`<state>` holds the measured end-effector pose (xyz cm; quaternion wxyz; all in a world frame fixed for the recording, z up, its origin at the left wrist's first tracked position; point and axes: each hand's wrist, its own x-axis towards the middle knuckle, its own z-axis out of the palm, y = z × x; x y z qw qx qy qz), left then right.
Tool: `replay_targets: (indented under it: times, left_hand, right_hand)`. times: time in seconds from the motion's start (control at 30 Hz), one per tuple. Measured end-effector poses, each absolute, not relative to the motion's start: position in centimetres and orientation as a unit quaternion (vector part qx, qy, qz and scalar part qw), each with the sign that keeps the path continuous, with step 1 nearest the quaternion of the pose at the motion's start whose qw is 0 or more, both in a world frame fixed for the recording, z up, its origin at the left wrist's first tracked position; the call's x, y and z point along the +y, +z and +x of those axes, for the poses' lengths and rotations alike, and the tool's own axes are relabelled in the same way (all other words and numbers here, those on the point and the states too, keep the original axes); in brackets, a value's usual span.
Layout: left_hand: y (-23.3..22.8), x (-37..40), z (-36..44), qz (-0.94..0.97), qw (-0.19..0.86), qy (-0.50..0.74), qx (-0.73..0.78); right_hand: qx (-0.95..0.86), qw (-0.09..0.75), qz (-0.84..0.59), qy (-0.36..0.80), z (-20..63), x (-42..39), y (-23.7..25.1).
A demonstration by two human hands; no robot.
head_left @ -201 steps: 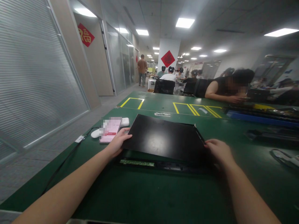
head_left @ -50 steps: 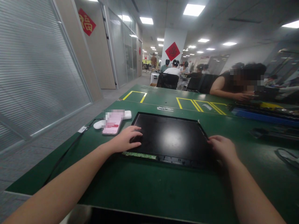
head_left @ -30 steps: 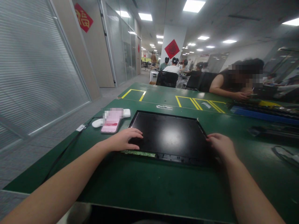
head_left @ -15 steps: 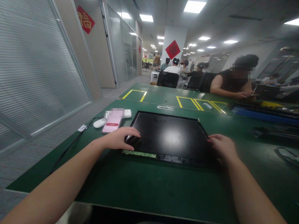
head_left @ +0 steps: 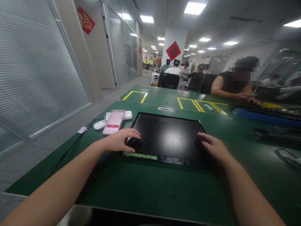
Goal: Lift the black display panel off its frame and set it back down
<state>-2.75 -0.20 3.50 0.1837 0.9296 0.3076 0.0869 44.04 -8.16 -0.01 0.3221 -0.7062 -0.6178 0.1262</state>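
Observation:
A black LCD screen panel (head_left: 160, 135) lies face up on the green table, with a light reflection at its middle. Along its near edge runs a strip of green circuit board (head_left: 141, 155). My left hand (head_left: 123, 138) grips the panel's left side, fingers over the screen and thumb by the near left corner. Over the right edge, my right hand (head_left: 215, 146) is open, its fingers stretched toward the screen; whether the fingertips touch it I cannot tell. The hand covers part of that edge.
Left of the panel lie a phone (head_left: 113, 125) with a pink screen and a white device (head_left: 100, 125). A black cable (head_left: 70, 149) crosses the table's left side. Yellow tape outlines (head_left: 190, 103) mark the far part. At right, a person (head_left: 235, 84) sits behind a blue tray (head_left: 263, 113).
My right hand has let go of the panel's right edge and moved left over it, fingers now extended. My left hand and the panel have stayed nearly still.

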Motion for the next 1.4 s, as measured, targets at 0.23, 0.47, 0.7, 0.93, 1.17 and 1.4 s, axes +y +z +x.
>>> replay_targets:
  times: [0.23, 0.47, 0.7, 0.93, 1.17, 1.4]
  left_hand:
    - [3.7, -0.4, -2.6, 0.928, 0.201, 0.116, 0.292]
    - [4.1, -0.8, -2.3, 0.926, 0.205, 0.116, 0.294]
    - [3.6, -0.5, -2.5, 0.927, 0.212, 0.130, 0.280]
    - [3.1, -0.2, -2.7, 0.927, 0.210, 0.133, 0.280]
    - [1.9, 0.7, -2.6, 0.895, 0.127, 0.161, 0.396]
    - [0.2, 1.6, -2.5, 0.863, 0.101, 0.138, 0.476]
  right_hand:
    - [-0.597, 0.272, -0.734, 0.177, 43.7, -8.3, 0.2]
    - [-0.586, 0.292, -0.732, 0.189, 43.9, -8.1, 0.2]
    - [-0.584, 0.291, -0.735, 0.183, 44.0, -8.1, 0.2]
    - [-0.587, 0.296, -0.733, 0.175, 43.8, -8.2, 0.2]
    - [-0.500, 0.306, -0.805, 0.090, 45.3, -8.1, 0.7]
    - [-0.437, 0.271, -0.850, 0.116, 47.6, -7.8, -0.1]
